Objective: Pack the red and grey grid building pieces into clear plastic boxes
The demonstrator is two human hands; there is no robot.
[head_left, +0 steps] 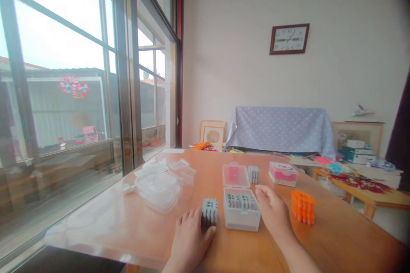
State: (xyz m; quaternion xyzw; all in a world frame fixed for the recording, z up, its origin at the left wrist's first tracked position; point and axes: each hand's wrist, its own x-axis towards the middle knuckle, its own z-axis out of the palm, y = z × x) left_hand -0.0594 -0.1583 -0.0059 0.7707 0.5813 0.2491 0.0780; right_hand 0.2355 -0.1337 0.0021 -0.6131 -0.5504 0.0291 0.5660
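My left hand lies on the table against a small grey stack of interlocking pieces, its fingers at the left side and the thumb across the near lower edge. An uncovered clear plastic box stands just right of that stack, its hinged lid tipped back. Inside sit more grey interlocking pieces. At the box's right rim is my right hand, fingers curled inward; whatever they may hold is hidden. Behind the box stands another grey stack. An orange stack rests to the right of my right hand.
Clear plastic containers and a thin clear lid lie on the table's left. A closed box with a pink layer stands at the back right. Beyond are a side table, a cloth-covered object and a window.
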